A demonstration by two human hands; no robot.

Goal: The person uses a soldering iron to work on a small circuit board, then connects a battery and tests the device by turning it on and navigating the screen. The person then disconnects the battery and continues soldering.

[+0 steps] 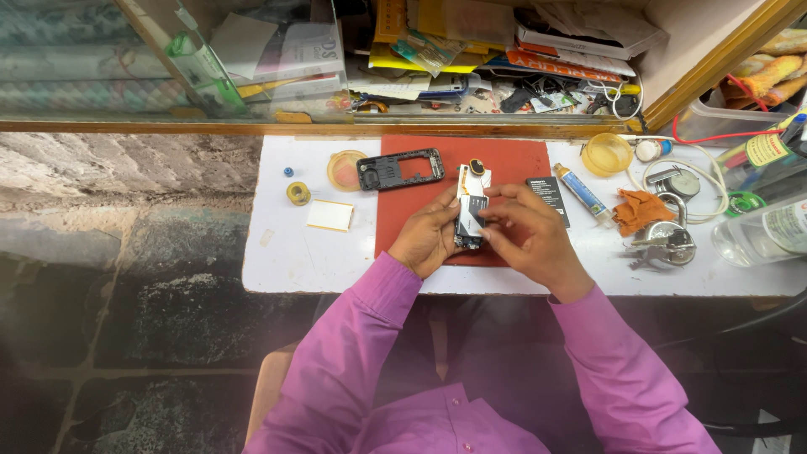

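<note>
Red mat under both hands: left hand cradles opened phone, right hand fingers pinched on its top side. Looks mid-disassembly; next move needs steady fingertip prying. Black frame lies near.

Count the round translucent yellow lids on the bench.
2: one yellow lid left of the black phone frame, one at the right past the glue tube. Clutter may hide more.

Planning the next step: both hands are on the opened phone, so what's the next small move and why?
Probably press the dark part flat into the opened phone: the right hand has fingertips on it, the left hand steadies the body over the red mat, and the black frame lies apart.
</note>
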